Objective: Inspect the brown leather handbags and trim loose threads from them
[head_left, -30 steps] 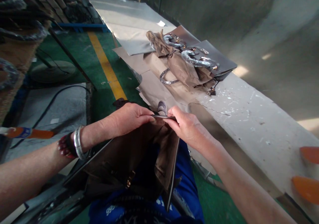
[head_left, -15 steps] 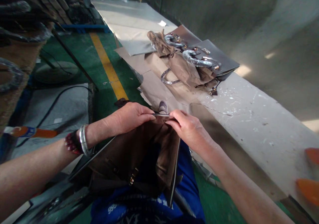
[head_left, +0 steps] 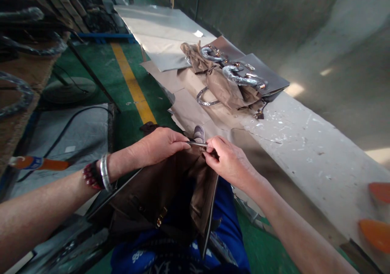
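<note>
A dark brown handbag piece (head_left: 146, 190) with a small gold-coloured metal fitting (head_left: 161, 217) lies across my lap, its stiff side panels spread apart. My left hand (head_left: 160, 146) pinches the upper edge of its brown lining between thumb and fingertips. A short way to the right, my right hand (head_left: 231, 158) is closed on the same edge, its fingers curled. Between the two hands the thin edge is drawn straight. What lies under the fingertips is hidden. Just beyond the edge, a shoe (head_left: 199, 134) shows.
On the long pale board (head_left: 304, 144) to the right lie unfinished brown bags (head_left: 227, 85) with plastic-wrapped handles. Two orange objects (head_left: 374, 233) sit at its near right. An orange drink bottle (head_left: 41, 163) lies at left. A yellow line (head_left: 132, 83) crosses the green floor.
My right fingers have curled more tightly at the edge, and the strip between my hands has turned slightly. Both hands stay in nearly the same place. The view has shifted a little.
</note>
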A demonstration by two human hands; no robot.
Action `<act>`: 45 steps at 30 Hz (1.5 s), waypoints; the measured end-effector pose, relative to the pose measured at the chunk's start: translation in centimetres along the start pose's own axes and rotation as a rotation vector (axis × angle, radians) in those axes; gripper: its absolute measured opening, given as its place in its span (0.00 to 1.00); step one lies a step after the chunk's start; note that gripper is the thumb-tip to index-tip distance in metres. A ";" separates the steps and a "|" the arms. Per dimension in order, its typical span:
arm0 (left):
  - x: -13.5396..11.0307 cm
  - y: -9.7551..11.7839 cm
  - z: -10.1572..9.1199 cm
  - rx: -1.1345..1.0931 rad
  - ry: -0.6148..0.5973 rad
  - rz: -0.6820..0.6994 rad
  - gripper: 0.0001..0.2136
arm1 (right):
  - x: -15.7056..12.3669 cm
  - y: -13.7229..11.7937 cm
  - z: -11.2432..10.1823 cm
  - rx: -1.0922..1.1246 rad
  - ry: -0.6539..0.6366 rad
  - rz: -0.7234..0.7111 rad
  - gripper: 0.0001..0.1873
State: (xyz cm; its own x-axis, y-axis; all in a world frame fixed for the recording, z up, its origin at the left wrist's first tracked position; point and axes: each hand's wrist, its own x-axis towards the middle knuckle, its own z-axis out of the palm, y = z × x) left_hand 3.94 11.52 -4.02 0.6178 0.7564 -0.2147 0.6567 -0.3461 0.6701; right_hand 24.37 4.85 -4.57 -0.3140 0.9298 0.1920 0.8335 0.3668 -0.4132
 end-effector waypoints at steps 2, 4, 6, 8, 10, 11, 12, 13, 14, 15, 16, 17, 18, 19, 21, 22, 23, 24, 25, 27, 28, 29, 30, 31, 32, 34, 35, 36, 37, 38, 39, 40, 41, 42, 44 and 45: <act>-0.1 0.1 0.0 -0.003 -0.002 0.001 0.14 | -0.1 0.0 0.0 0.007 -0.011 0.006 0.07; -0.2 0.3 0.0 -0.001 -0.008 0.000 0.14 | -0.2 0.0 0.0 0.018 -0.015 0.010 0.07; -0.2 0.3 0.0 0.000 -0.005 0.003 0.14 | -0.2 0.0 0.0 0.031 -0.012 0.014 0.06; -0.2 0.3 0.0 -0.009 0.000 0.009 0.14 | -0.2 -0.1 -0.1 0.043 -0.024 0.023 0.07; -0.2 0.2 0.0 -0.025 0.000 0.013 0.14 | -0.1 -0.2 -0.3 0.055 -0.048 0.034 0.09; -0.2 0.1 0.1 -0.030 -0.003 0.016 0.14 | 0.0 -0.2 -0.3 0.061 -0.054 0.042 0.11; -0.2 0.1 0.1 -0.032 -0.005 0.019 0.14 | 0.0 -0.2 -0.3 0.063 -0.053 0.050 0.10; -0.2 0.0 0.1 -0.030 -0.005 0.020 0.14 | 0.1 -0.1 -0.3 0.060 -0.046 0.057 0.09; -0.2 0.0 0.1 -0.026 -0.004 0.020 0.14 | 0.1 -0.1 -0.3 0.055 -0.035 0.063 0.08; -0.2 0.0 0.2 -0.020 -0.003 0.020 0.15 | 0.1 0.0 -0.2 0.049 -0.026 0.067 0.07; -0.1 0.0 0.2 -0.013 -0.001 0.019 0.15 | 0.1 0.1 -0.1 0.044 -0.020 0.069 0.07; -0.1 0.0 0.2 -0.008 -0.001 0.018 0.15 | 0.1 0.1 0.0 0.040 -0.017 0.069 0.07; -0.1 0.0 0.2 -0.006 -0.003 0.018 0.15 | 0.0 0.2 0.1 0.039 -0.013 0.071 0.07; 0.0 0.0 0.2 -0.006 -0.006 0.018 0.15 | 0.0 0.2 0.2 0.037 -0.008 0.076 0.07; 0.0 0.1 0.2 -0.014 -0.014 0.015 0.15 | -0.1 0.3 0.4 0.023 -0.002 0.087 0.06; 0.0 0.1 0.2 -0.019 -0.017 0.012 0.15 | -0.1 0.3 0.4 0.013 0.001 0.090 0.06; 0.0 0.2 0.3 -0.023 -0.019 0.010 0.15 | -0.1 0.3 0.4 0.003 0.002 0.092 0.06; 0.0 0.2 0.3 -0.023 -0.021 0.010 0.16 | -0.1 0.3 0.4 -0.007 0.002 0.092 0.06; 0.0 0.2 0.3 -0.021 -0.021 0.010 0.16 | -0.1 0.3 0.4 -0.016 0.002 0.092 0.06; 0.0 0.3 0.3 -0.015 -0.019 0.013 0.16 | 0.0 0.3 0.4 -0.030 0.004 0.093 0.06; 0.0 0.4 0.2 -0.012 -0.019 0.014 0.15 | 0.0 0.2 0.4 -0.035 0.003 0.094 0.06; 0.0 0.4 0.2 -0.009 -0.016 0.016 0.15 | 0.0 0.2 0.3 -0.039 0.003 0.095 0.06; 0.0 0.4 0.2 -0.008 -0.016 0.016 0.15 | 0.0 0.2 0.3 -0.043 0.004 0.096 0.06; 0.0 0.4 0.2 -0.008 -0.016 0.017 0.15 | 0.1 0.2 0.2 -0.045 0.005 0.095 0.06; 0.0 0.5 0.2 -0.009 -0.018 0.018 0.15 | 0.1 0.2 0.2 -0.048 0.006 0.094 0.06; 0.0 0.5 0.3 -0.018 -0.022 0.017 0.15 | 0.0 0.1 0.1 -0.052 0.010 0.092 0.06; 0.0 0.5 0.3 -0.022 -0.024 0.016 0.15 | 0.0 0.1 0.1 -0.053 0.011 0.094 0.06; 0.0 0.5 0.3 -0.025 -0.026 0.015 0.15 | 0.0 0.1 0.1 -0.053 0.012 0.097 0.06; 0.0 0.5 0.4 -0.028 -0.026 0.014 0.15 | 0.0 0.1 0.1 -0.051 0.013 0.101 0.06; 0.0 0.6 0.4 -0.029 -0.026 0.015 0.15 | 0.1 0.0 0.2 -0.048 0.014 0.106 0.06; -0.1 0.6 0.3 -0.030 -0.029 0.014 0.15 | 0.1 0.0 0.2 -0.044 0.016 0.113 0.06; -0.1 0.7 0.3 -0.030 -0.032 0.012 0.15 | 0.1 0.0 0.2 -0.039 0.016 0.121 0.06; -0.1 0.8 0.2 -0.033 -0.039 0.012 0.15 | 0.2 0.0 0.2 -0.032 0.017 0.133 0.06; -0.2 0.8 0.2 -0.037 -0.046 0.010 0.15 | 0.2 0.0 0.2 -0.022 0.018 0.150 0.06; -0.2 0.9 0.2 -0.047 -0.053 0.010 0.15 | 0.3 0.1 0.2 0.015 0.032 0.193 0.07; -0.3 0.8 0.2 -0.053 -0.053 0.011 0.15 | 0.4 0.1 0.2 0.046 0.039 0.208 0.08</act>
State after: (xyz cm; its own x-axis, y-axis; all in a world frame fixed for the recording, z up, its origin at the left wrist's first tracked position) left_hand 4.41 10.92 -3.53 0.6475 0.7221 -0.2435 0.6270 -0.3231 0.7088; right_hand 24.25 5.25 -4.70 -0.1188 0.9841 0.1318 0.8567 0.1687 -0.4875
